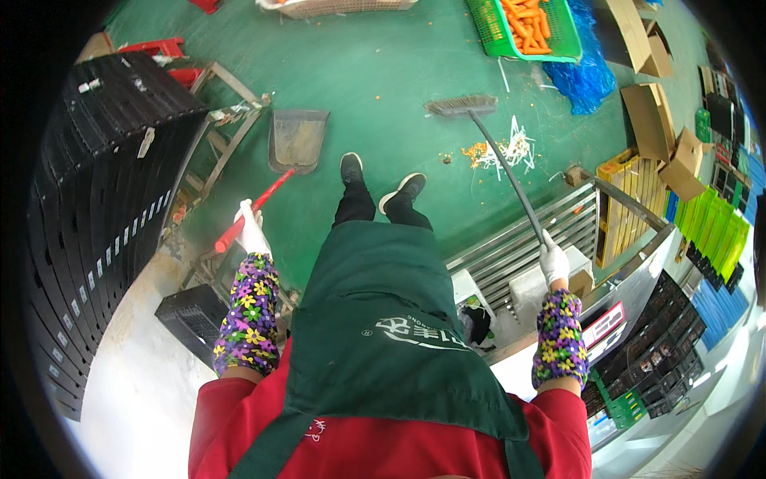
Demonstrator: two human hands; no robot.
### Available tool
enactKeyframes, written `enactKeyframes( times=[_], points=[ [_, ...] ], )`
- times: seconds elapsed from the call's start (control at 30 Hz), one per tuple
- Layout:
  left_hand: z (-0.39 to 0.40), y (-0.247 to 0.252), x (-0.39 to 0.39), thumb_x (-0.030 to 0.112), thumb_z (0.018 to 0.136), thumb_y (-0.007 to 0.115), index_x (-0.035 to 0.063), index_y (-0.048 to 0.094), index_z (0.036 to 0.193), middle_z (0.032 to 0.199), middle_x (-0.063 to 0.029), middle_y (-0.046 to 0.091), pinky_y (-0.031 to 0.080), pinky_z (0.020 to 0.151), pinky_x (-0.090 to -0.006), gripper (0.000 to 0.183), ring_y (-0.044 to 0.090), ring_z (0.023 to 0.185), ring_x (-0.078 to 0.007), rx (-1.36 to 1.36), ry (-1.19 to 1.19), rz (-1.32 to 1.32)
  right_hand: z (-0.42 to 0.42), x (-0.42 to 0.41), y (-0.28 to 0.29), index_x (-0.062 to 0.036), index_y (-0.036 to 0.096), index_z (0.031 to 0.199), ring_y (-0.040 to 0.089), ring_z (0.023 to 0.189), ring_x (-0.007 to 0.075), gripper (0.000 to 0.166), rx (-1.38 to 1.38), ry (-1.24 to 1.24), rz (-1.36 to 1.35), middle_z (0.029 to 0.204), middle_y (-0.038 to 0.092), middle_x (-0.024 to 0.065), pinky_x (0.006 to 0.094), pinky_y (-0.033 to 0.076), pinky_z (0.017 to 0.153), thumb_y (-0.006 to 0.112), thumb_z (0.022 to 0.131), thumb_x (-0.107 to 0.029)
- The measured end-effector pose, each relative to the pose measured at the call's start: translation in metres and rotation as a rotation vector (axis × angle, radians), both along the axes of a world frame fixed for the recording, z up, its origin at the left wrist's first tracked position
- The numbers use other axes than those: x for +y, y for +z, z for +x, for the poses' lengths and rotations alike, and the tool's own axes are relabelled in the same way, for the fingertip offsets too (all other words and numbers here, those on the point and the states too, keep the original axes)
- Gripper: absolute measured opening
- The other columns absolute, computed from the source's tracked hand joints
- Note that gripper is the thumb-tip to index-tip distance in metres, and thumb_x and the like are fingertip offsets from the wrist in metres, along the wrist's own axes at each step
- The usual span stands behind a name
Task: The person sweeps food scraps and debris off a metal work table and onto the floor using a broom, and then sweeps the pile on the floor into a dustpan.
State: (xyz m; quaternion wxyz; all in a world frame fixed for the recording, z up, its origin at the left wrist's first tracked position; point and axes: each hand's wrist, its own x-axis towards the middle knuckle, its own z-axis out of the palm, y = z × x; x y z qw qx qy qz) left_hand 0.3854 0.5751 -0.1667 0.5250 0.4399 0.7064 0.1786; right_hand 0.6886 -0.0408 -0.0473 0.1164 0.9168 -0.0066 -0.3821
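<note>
White gloves cover both hands. My left hand grips the red handle of a long-handled dustpan, whose grey pan rests on the green floor left of my feet. On the other side, my right hand is closed round the dark pole of a push broom. The broom's bristled head lies on the floor ahead and to the right. Just nearer than the head, partly under the pole, is a pile of white strips with orange scraps at its left. A small clump of debris lies further left.
Stacked black crates and a metal stand are on the left. A slatted metal rack stands at the right, near a yellow pallet and cardboard boxes. Ahead right are a green basket of carrots and blue plastic sheeting.
</note>
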Motion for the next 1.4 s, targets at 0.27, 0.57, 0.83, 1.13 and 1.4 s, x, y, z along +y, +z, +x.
enactKeyframes(
  times=[0.27,0.57,0.83,1.13,1.4],
  points=[
    [0.054,0.004,-0.045,0.035,0.088,0.069,0.0040,0.068,0.100,0.087,-0.0019,0.064,0.048,0.068,-0.0247,0.033,0.057,0.073,-0.0089,0.029,-0.110,0.133,0.037,0.002,0.026,-0.0352,0.047,0.137,0.065,0.074,0.0386,0.044,-0.127,0.142,0.232,0.082,0.067,0.0187,0.0493,0.051,0.066,0.050,0.094,-0.027],
    [0.153,0.071,-0.132,0.041,0.091,0.065,0.0038,0.067,0.106,0.091,-0.0033,0.065,0.049,0.070,-0.0228,0.040,0.061,0.076,-0.0102,-0.012,-0.239,0.237,0.098,-0.007,-0.121,-0.0321,0.054,0.130,0.065,0.083,0.0380,0.037,-0.111,-0.138,0.426,0.092,0.068,0.0155,0.0483,0.051,0.075,0.046,0.094,-0.029],
    [0.253,0.085,-0.195,0.039,0.093,0.062,0.0025,0.065,0.110,0.097,-0.0044,0.064,0.047,0.074,-0.0234,0.041,0.060,0.081,-0.0116,0.021,-0.341,0.204,0.047,-0.146,-0.046,-0.0285,0.051,0.136,0.065,0.086,0.0385,0.043,-0.174,-0.419,0.367,0.096,0.067,0.0199,0.0478,0.051,0.077,0.049,0.094,-0.026],
    [0.427,0.035,-0.230,0.034,0.092,0.063,0.0032,0.066,0.105,0.090,-0.0014,0.062,0.045,0.067,-0.0227,0.034,0.056,0.075,-0.0086,-0.054,-0.732,0.115,0.200,-0.138,-0.106,-0.0196,0.040,0.144,0.055,0.056,0.0128,0.047,-0.049,-1.127,0.574,0.065,0.054,0.0069,0.0406,0.050,0.061,0.045,0.097,-0.021],
    [0.540,0.017,-0.254,0.035,0.094,0.061,0.0042,0.065,0.111,0.098,-0.0017,0.063,0.046,0.072,-0.0230,0.036,0.058,0.082,-0.0095,-0.026,-1.031,-0.001,0.039,-0.104,-0.059,-0.0191,0.041,0.144,0.062,0.065,0.0295,0.047,-0.199,-1.153,0.494,0.081,0.063,0.0159,0.0401,0.052,0.063,0.045,0.097,-0.018]
  ],
)
